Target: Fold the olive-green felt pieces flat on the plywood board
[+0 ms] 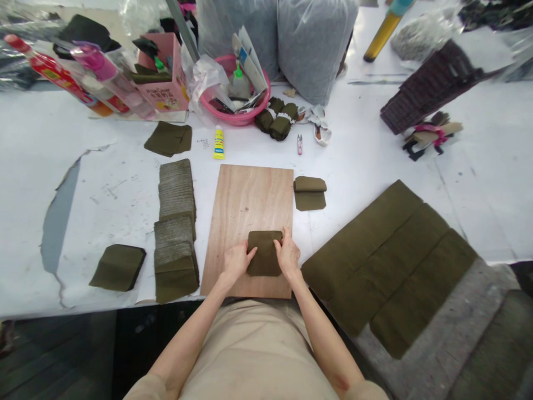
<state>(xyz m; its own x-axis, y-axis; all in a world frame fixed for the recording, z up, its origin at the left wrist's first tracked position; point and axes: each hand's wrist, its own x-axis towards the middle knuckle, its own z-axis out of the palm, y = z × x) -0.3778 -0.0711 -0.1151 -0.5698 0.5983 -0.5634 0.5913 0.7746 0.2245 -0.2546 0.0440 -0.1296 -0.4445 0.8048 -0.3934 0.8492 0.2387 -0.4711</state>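
A small olive fabric piece [265, 254] with cut corners lies on the wooden board [254, 194] near its front edge. My left hand [237, 259] grips the piece at its left side, thumb on top. On the opposite side, my right hand [288, 254] holds the right edge, with its thumb on the cloth and fingers by the upper right corner. Right of the board rests a folded olive piece [310, 200]. Overlapping olive and grey pieces [175, 222] form a long row to the left of the board.
An olive stack [117, 268] sits at far left, other pieces [169, 139] behind. A yellow tube [219, 143], pink snips [300, 144] and pink basket [266, 100] are beyond the board. Large olive panels [391, 261] lie at right; bottles [62, 75] stand back left.
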